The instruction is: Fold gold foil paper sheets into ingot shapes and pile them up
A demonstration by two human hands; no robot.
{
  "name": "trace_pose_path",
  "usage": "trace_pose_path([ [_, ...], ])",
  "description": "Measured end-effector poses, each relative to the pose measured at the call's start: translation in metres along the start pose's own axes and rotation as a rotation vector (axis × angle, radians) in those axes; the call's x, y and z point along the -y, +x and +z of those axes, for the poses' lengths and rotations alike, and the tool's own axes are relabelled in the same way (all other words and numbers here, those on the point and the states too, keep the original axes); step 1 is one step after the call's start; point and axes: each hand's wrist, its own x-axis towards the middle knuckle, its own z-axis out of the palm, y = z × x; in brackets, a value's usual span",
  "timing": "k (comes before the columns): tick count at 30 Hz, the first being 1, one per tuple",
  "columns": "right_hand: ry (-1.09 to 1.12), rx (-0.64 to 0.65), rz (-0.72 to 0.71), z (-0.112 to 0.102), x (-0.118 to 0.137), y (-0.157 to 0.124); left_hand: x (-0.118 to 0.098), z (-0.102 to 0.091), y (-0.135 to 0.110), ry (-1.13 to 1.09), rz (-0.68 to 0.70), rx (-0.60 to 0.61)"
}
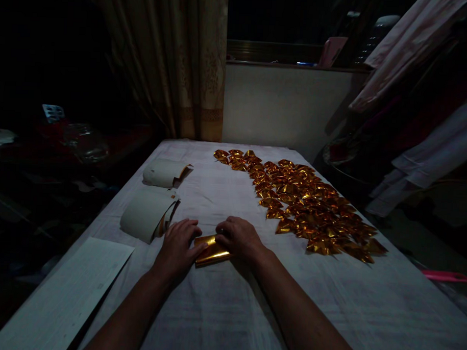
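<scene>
A sheet of gold foil paper (213, 252), folded or rolled into a flat tube, lies on the cloth-covered table between my hands. My left hand (180, 243) is at its left end, thumb across the foil and fingers bent along the far side. Over the right end, my right hand (239, 237) curls its fingers down on the foil and hides that end. Many folded gold foil pieces (294, 190) spread in a heap at the right. Curled grey-white paper stacks, one nearer (146, 213) and one farther (162, 172), lie to the left.
A flat white board or sheet (66, 291) lies along the table's left edge. Behind the table hang a curtain (183, 66) and a pale wall (274, 105). Clothes (441, 146) hang at the right. A glass jar (87, 142) stands in the dark at left.
</scene>
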Motion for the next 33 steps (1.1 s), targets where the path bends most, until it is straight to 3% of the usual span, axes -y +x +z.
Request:
trace_pose_path([
  [8, -0.017, 0.052, -0.026, -0.007, -0.001, 0.000, -0.004, 0.001, -0.001, 0.002, -0.030, 0.086],
  [13, 0.156, 0.037, -0.004, -0.009, -0.004, -0.002, -0.018, -0.005, 0.003, -0.219, -0.059, 0.111],
  [17, 0.340, 0.018, 0.084, -0.014, -0.018, 0.010, -0.026, -0.007, 0.027, -0.406, -0.147, 0.090],
  [21, 0.508, -0.109, 0.146, -0.016, -0.036, 0.027, -0.023, 0.007, 0.065, -0.563, -0.212, 0.016],
  [24, 0.629, -0.201, 0.179, -0.006, -0.044, 0.033, -0.019, 0.024, 0.080, -0.689, -0.255, -0.029],
  [29, 0.808, -0.242, 0.193, 0.016, -0.051, 0.036, -0.016, 0.036, 0.077, -0.801, -0.310, -0.079],
  [33, 1.007, -0.195, 0.198, 0.015, -0.057, 0.036, -0.016, 0.036, 0.076, -0.835, -0.348, -0.109],
])
